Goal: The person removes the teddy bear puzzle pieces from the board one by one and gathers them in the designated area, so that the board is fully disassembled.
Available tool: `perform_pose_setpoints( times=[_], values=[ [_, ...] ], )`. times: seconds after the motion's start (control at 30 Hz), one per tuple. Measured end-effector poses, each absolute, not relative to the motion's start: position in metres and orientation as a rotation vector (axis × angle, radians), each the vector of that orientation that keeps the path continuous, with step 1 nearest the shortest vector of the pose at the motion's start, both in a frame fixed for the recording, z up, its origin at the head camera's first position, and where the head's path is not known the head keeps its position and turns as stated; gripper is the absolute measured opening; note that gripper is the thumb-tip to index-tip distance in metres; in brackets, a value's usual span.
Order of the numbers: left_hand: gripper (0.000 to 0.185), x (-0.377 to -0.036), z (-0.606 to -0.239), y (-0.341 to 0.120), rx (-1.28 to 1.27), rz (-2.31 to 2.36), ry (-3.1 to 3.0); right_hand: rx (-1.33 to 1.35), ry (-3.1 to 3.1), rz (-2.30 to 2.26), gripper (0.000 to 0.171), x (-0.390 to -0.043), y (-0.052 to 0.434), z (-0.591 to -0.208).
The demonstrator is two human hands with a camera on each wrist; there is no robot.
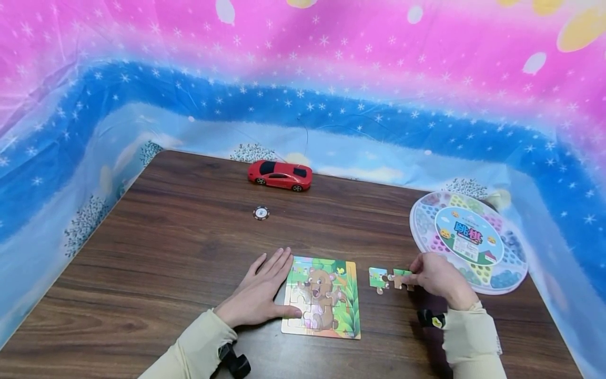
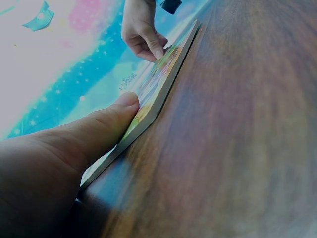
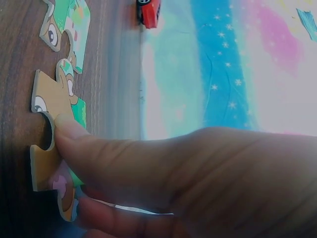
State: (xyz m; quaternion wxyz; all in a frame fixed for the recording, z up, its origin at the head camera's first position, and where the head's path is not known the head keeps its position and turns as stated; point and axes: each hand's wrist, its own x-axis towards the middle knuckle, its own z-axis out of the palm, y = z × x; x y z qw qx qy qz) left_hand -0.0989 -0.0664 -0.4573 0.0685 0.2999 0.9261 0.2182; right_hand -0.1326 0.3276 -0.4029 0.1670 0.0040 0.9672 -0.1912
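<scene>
A square bear jigsaw puzzle [image 1: 322, 297] lies on the table, its picture facing up. My left hand [image 1: 262, 289] is spread flat at its left side, fingers reaching along the edge and thumb [image 2: 111, 116] resting on the puzzle. To the right, my right hand [image 1: 440, 279] pinches a green and brown puzzle piece [image 3: 52, 101] between thumb and fingers; part of the piece is hidden behind the thumb. Just left of it sits a second loose puzzle piece [image 1: 379, 278] with an eye printed on it. The two pieces appear very close together.
A round Chinese checkers box [image 1: 421, 221] stands right beside the right hand. Farther back are a red toy car [image 1: 279, 175] and a poker chip [image 1: 261, 212]. Patterned cloth [image 1: 303, 100] hangs around the wooden table [image 1: 165, 237].
</scene>
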Motion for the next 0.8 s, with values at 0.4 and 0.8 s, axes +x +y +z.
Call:
perform_pose_setpoints(
  times=[0.4, 0.8],
  values=[
    [0.111, -0.099, -0.457, -0.067, 0.909, 0.67, 2.787, 0.029, 2.755, -0.545, 0.024, -0.131, 0.325, -0.402],
    [0.111, -0.099, -0.458, -0.066, 0.897, 0.654, 2.786, -0.035, 2.853, -0.675, 0.035, -0.129, 0.304, -0.394]
  ],
)
